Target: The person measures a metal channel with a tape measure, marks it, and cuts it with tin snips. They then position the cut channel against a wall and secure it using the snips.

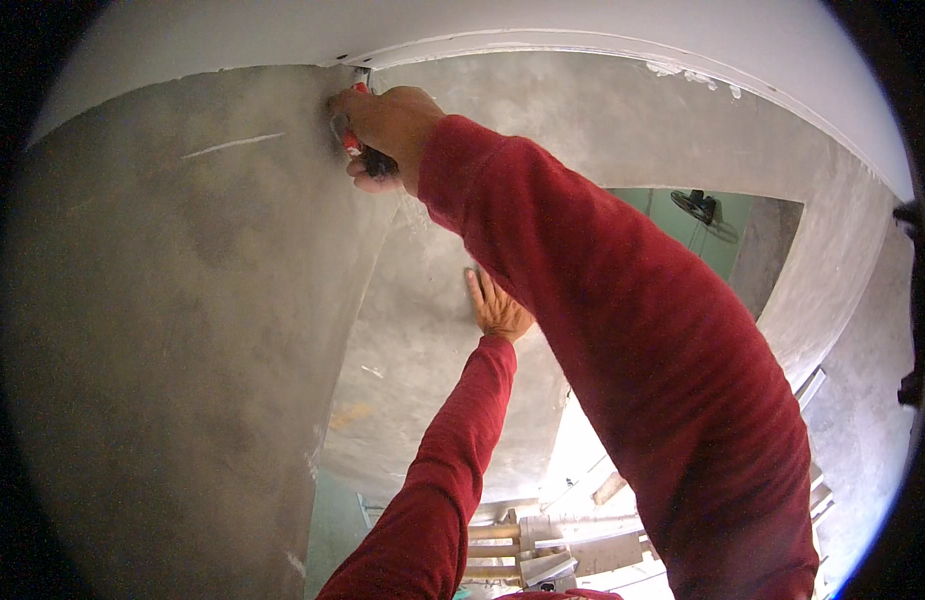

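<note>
My right hand is raised to the upper corner where the grey walls meet the white ceiling. It is closed around a red-and-black handled tool, whose exact kind I cannot make out. The tool's narrow metal tip points up at the ceiling joint. Lower down, my left hand rests with its fingers stretched out against the grey wall, holding nothing. The red sleeve of my right arm passes in front of part of it.
Along the white ceiling runs a pale edge trim, with rough white patches on the wall below it. A wall opening at right shows a black fan. Wooden planks and other materials lie far below.
</note>
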A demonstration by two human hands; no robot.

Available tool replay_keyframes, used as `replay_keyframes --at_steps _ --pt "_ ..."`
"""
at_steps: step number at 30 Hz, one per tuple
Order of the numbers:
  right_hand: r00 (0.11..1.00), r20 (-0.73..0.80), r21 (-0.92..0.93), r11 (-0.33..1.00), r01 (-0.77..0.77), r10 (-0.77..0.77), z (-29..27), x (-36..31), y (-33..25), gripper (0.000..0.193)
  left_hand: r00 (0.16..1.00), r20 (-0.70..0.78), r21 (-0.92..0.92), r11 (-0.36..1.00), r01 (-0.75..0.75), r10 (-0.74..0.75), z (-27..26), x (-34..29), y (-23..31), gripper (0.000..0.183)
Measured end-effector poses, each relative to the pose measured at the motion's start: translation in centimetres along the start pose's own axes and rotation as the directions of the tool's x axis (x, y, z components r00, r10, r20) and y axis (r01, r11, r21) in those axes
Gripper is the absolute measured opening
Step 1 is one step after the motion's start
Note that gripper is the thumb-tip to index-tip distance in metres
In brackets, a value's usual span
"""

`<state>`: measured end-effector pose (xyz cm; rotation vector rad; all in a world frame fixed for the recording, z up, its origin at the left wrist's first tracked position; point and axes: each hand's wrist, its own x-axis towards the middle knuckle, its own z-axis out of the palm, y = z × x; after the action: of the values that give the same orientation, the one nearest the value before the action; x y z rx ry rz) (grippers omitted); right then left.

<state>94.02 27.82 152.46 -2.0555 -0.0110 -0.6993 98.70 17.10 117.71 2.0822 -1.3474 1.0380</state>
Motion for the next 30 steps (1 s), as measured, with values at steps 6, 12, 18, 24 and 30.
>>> replay_keyframes --at_steps 6,12,18,24,30 --pt "0.999 -0.045 0.012 1.0 -0.019 0.02 0.3 -0.4 -0.9 0.019 1.0 -0.013 -0.027 1.0 -0.015 0.014 0.6 -0.1 -0.2 0.085" --pt "0.998 0.04 -0.224 0.973 0.051 -0.043 -0.2 -1.5 -2.1 0.01 1.0 -0.025 -0.09 0.996 -0.018 0.016 0.3 -0.1 0.0 0.085" --pt "0.97 0.137 -0.817 0.53 0.226 -0.203 -0.2 0.4 -0.5 0.019 1.0 0.027 0.03 0.999 -0.016 0.015 -0.4 -0.1 0.0 0.086" --pt "0.915 0.126 -0.255 0.879 0.404 -0.383 -0.6 3.3 3.9 0.015 1.0 -0.025 -0.034 0.999 0.006 -0.007 -0.1 0.1 0.1 0.089" --pt "0.965 -0.008 0.368 0.898 -0.242 0.263 -0.5 0.0 0.1 0.018 0.969 -0.247 -0.06 0.997 -0.042 0.026 0.8 0.1 0.0 0.092"
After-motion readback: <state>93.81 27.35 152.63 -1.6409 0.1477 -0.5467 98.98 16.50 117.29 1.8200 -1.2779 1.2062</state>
